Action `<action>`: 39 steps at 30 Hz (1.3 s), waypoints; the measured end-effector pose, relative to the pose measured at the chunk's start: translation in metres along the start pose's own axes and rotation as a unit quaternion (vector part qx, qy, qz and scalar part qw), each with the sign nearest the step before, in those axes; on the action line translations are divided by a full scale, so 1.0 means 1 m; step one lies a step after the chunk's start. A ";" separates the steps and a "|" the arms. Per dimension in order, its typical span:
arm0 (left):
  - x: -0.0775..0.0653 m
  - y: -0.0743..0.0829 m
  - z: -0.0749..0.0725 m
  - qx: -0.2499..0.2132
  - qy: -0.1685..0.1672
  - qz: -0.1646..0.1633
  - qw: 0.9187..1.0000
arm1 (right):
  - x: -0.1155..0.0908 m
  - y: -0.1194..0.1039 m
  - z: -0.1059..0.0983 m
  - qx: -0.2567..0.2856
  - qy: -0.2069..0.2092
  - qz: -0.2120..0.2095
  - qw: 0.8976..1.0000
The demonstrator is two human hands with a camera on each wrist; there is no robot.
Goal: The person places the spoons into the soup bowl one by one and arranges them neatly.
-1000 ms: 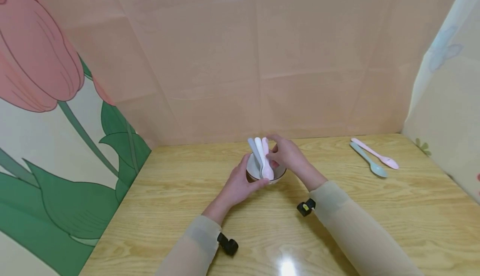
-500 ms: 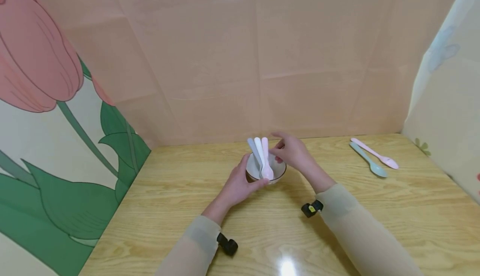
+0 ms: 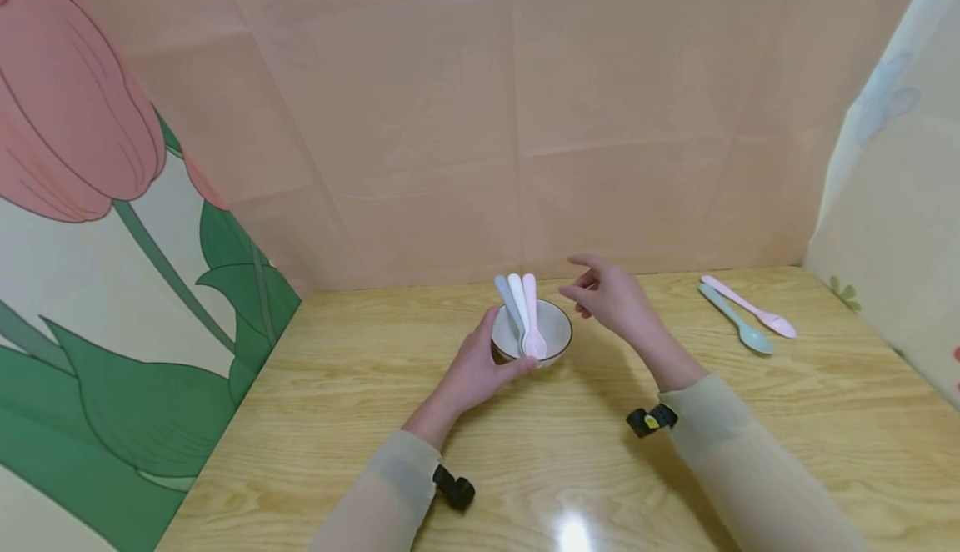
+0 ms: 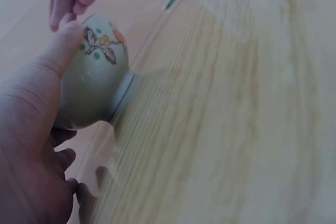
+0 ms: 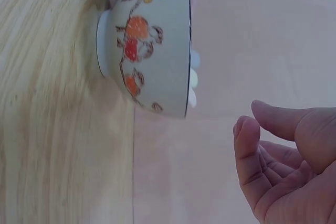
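The round white ceramic bowl with a dark rim and painted birds (image 3: 556,328) stands upright on its foot on the light wood-grain bench (image 3: 337,368), and the left hand (image 3: 477,371) grips it from the left side, thumb at the near rim. That hold should serve well if it stays light and level, since a hard squeeze or a lifted wrist could tip the load. Inside, a blue-grey spoon (image 3: 511,294), a white spoon (image 3: 518,297) and a light pink spoon (image 3: 532,313) lean close together, handles sticking out past the far rim, the pink one's scoop near the thumb; whether they touch it I cannot tell. The right hand (image 3: 617,300) has let go: empty, fingers loosely bent, thumb near the index finger, just to the right of the bowl. Keeping it wide of the handles avoids knocking them. The slim pink spoon (image 3: 741,302) and the pale green spoon (image 3: 724,308) lie well apart on the right, handle ends close together, so a careful pinch mid-handle would be the way to take one without dragging the other.
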State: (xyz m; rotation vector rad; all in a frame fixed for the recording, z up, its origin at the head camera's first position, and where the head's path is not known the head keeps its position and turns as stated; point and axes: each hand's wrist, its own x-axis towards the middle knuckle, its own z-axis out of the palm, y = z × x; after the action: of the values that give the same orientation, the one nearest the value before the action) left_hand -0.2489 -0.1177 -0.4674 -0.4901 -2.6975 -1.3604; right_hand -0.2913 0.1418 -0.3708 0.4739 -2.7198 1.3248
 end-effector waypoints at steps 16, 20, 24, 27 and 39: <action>-0.001 0.002 0.000 -0.001 0.003 0.006 1.000 | -0.010 0.014 -0.032 -0.019 0.032 -0.002 0.999; -0.001 0.001 0.000 -0.002 0.003 0.007 1.000 | -0.012 0.017 -0.039 -0.024 0.039 0.000 0.999; -0.002 0.001 0.000 -0.004 0.005 0.004 1.000 | -0.014 0.020 -0.045 -0.019 0.049 -0.002 0.999; -0.002 0.002 0.000 -0.003 0.004 0.003 1.000 | -0.016 0.023 -0.050 -0.023 0.054 0.001 0.998; -0.001 0.002 0.000 0.001 0.004 0.005 1.000 | -0.023 0.041 -0.072 -0.037 0.062 0.008 0.997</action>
State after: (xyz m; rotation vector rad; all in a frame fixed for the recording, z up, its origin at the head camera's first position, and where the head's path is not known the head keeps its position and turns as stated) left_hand -0.2469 -0.1170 -0.4656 -0.4969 -2.6854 -1.3548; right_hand -0.2869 0.2270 -0.3620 0.3521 -2.6657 1.2095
